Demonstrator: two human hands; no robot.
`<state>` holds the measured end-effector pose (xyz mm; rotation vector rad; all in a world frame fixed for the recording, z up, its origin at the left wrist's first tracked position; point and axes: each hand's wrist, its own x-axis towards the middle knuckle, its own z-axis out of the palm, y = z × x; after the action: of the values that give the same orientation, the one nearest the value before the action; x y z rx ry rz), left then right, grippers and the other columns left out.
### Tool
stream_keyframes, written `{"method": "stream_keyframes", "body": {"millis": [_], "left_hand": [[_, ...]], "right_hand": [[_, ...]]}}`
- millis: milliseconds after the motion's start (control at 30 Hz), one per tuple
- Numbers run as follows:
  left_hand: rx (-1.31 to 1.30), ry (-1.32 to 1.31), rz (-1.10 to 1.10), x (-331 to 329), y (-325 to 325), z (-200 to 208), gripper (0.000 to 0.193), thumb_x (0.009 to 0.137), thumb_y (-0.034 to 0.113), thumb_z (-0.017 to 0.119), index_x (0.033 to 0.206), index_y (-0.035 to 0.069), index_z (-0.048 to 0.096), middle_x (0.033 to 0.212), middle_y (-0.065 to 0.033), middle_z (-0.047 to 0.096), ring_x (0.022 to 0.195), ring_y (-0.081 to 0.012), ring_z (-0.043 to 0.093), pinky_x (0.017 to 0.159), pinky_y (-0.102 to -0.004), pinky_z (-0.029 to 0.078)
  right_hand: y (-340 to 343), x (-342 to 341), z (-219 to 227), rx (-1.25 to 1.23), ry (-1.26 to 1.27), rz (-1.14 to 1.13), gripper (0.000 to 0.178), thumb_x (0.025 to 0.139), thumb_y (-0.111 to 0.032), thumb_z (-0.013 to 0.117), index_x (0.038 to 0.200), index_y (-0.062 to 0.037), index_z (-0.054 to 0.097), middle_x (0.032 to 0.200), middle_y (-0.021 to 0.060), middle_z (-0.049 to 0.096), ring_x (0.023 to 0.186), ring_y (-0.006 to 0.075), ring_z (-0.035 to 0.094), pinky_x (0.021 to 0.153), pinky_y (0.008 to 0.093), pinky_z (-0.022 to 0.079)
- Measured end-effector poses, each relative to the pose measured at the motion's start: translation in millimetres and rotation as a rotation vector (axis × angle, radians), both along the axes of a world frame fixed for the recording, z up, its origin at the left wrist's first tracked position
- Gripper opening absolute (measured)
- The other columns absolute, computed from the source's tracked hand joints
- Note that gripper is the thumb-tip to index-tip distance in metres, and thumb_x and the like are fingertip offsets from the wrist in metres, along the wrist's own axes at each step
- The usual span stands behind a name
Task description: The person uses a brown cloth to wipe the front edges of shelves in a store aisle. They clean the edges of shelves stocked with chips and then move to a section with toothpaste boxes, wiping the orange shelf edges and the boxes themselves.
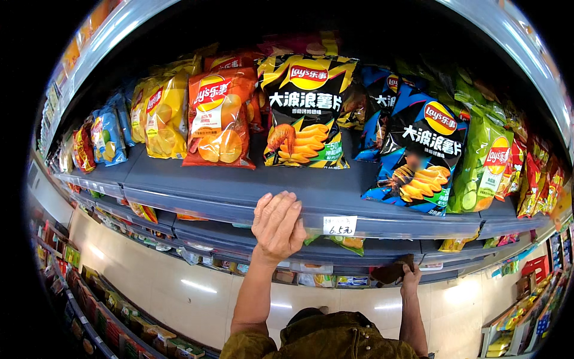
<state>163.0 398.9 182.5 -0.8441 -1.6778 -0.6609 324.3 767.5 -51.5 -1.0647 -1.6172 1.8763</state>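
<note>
My left hand is curled over the front edge of the grey shelf, its fingers on the shelf's lip. Just right of it sits a white price tag. Lower and to the right, my right hand grips a dark brown cloth against a lower shelf. Above my left hand stand an orange-red chip bag and a black-and-yellow chip bag. A black-and-blue chip bag leans nearer the shelf's front edge, with a green chip bag beside it.
Yellow chip bags and a light-blue bag stand toward the left. Small red bags fill the right end. More packets lie on the lower shelves. Below is a pale tiled floor, with stocked racks on both sides.
</note>
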Motion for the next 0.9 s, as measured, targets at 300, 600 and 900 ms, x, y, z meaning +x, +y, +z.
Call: {"method": "stream_keyframes", "body": {"millis": [300, 600, 900], "left_hand": [[0.043, -0.057, -0.062, 2.8, -3.2, 5.0, 0.032, 0.072, 0.007, 0.056, 0.102, -0.003, 0.058, 0.102, -0.0181, 0.062, 0.096, -0.0330, 0.060, 0.093, -0.0473, 0.039], [0.170, -0.248, -0.407, 64.3, -6.5, -13.1, 0.032, 0.076, 0.009, 0.052, 0.105, -0.004, 0.055, 0.106, -0.0223, 0.059, 0.096, -0.0340, 0.058, 0.084, -0.0443, 0.046], [0.147, -1.493, -0.654, 158.4, 70.9, -153.5, 0.057, 0.085, 0.008, 0.051, 0.139, 0.014, 0.033, 0.100, -0.0152, 0.062, 0.088, -0.0244, 0.061, 0.076, -0.0314, 0.047]], "right_hand": [[-5.0, 1.0, 5.5, 0.011, 0.076, 0.021, 0.010, 0.085, -0.007, 0.055, 0.095, -0.0084, 0.055, 0.079, 0.0008, 0.059, 0.056, 0.0089, 0.050, 0.041, 0.0225, 0.036], [-13.6, 25.6, 18.0, -0.018, 0.250, 0.031, 0.019, 0.085, -0.009, 0.055, 0.104, -0.0036, 0.057, 0.092, 0.0031, 0.061, 0.076, 0.0123, 0.056, 0.063, 0.0249, 0.045], [-95.8, 64.9, 113.4, 0.454, 0.180, 0.484, 0.018, 0.081, -0.007, 0.060, 0.098, -0.0002, 0.057, 0.087, 0.0064, 0.060, 0.078, 0.0139, 0.054, 0.068, 0.0298, 0.045]]}}
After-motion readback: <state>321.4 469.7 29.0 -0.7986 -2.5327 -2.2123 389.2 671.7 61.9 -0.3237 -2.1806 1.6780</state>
